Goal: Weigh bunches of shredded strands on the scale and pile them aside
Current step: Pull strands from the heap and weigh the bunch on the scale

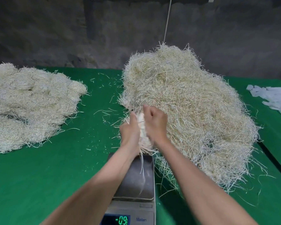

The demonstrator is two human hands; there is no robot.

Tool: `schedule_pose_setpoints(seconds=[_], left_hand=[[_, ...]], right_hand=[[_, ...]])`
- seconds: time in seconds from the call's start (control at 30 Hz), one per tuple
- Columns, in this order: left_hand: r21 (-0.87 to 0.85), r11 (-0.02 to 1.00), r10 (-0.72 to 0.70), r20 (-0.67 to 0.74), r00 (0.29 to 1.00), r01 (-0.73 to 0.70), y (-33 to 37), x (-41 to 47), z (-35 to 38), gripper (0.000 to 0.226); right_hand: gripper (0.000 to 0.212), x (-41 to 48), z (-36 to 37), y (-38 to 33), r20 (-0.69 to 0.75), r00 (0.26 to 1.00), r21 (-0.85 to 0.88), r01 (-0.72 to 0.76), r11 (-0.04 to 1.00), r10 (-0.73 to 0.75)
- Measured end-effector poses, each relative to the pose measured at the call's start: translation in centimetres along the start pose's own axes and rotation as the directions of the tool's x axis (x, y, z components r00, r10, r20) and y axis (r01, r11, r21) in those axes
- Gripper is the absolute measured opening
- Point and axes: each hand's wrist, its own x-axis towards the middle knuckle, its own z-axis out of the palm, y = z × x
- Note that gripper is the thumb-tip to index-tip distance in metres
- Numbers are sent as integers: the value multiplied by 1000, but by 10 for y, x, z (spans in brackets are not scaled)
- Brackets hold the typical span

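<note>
Scale (pixel 135 182) display cut off below, left hand (pixel 130 129) and right hand (pixel 154 123) both gripping blurred bunch (pixel 142 132), mostly hidden between them

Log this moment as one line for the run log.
left hand and right hand grip pale shredded-strand bunch | grey digital scale: only stray strands on it | display negative

Only the person's arms and hands show. The left hand (pixel 129 127) and the right hand (pixel 154 121) are both bare. Behind each hand a bare forearm fills the view down to its lower edge: the left forearm (pixel 96 184) and the right forearm (pixel 201 181). Both are slim and smooth, narrowing at the wrists just behind the hands. The right hand's knuckles show as soft ridges. Both hands' edges are slightly blurred. Whatever is worn above the forearms lies outside the view.
</note>
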Motion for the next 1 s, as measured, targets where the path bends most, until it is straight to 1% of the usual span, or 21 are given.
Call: schedule_pose_setpoints(seconds=[0.03,0.1,0.17,0.2,0.3,0.33,0.4,0.43,0.5,0.53,0.57,0.63,0.67,0.73,0.77,0.8,0.83,0.87,0.9,0.97,1.0], left_hand=[[13,1000,-16,26,1000,16,-2,-2,2,45],[30,999,34,90,995,-36,9,3,0,33],[-34,996,82,98,992,-79,15,11,-3,28],[-37,997,65,74,995,-63,12,11,-4,30],[124,992,-42,91,995,31,-12,3,-8,47],[152,988,-10,99,995,-5,-15,2,-9,54],[277,926,220,160,962,-258,-11,7,-13,48],[351,858,323,201,925,-376,-6,9,-13,45],[395,798,398,220,890,-455,-2,18,-7,49],[381,814,386,211,898,-439,-2,19,-2,56],[353,835,376,194,906,-422,-1,20,2,64],[242,884,386,102,917,-399,2,16,8,82],[238,880,407,67,911,-411,1,15,7,89],[322,861,380,107,919,-394,-9,12,0,98],[311,898,273,159,949,-311,-17,8,-2,103],[213,963,116,227,967,-165,-21,2,-2,105],[68,997,-38,282,959,19,-24,-3,1,103],[-74,986,-121,292,949,148,-24,-4,4,94],[-178,965,-147,251,957,194,-22,1,5,80],[-293,943,-131,100,986,155,-11,16,5,45],[-301,947,-105,31,994,110,-8,19,4,37]], right_hand=[[46,6,-4,2,-37,999,47,-9,999,10],[43,-9,3,-6,-144,982,-2,126,992,-125],[40,-33,16,-8,-130,955,-55,260,964,-265],[41,-35,17,-5,-97,961,-83,252,964,-260],[42,-17,-2,9,-4,1000,6,-1,1000,1],[34,-14,-9,13,-3,999,19,-42,999,42],[13,-11,-18,12,37,993,103,-112,988,108],[33,-11,-18,8,106,985,179,-156,972,138],[59,-11,-14,1,327,930,353,-286,891,169],[61,-14,-11,-3,397,903,362,-316,877,162],[49,-17,-7,-3,406,901,332,-303,894,154],[13,-19,-3,1,260,945,280,-272,921,200],[3,-16,-5,2,173,957,294,-274,915,231],[7,-4,-11,5,79,930,420,-358,834,359],[20,4,-14,6,64,898,504,-405,763,435],[29,8,-16,7,51,867,541,-442,716,497],[29,9,-15,11,9,869,518,-428,741,495],[19,3,-12,12,-37,907,412,-369,833,420],[18,-8,-8,13,-76,952,279,-264,923,295],[25,-37,5,20,-63,996,78,-52,996,57],[25,-45,9,19,-48,999,44,9,999,-7]])
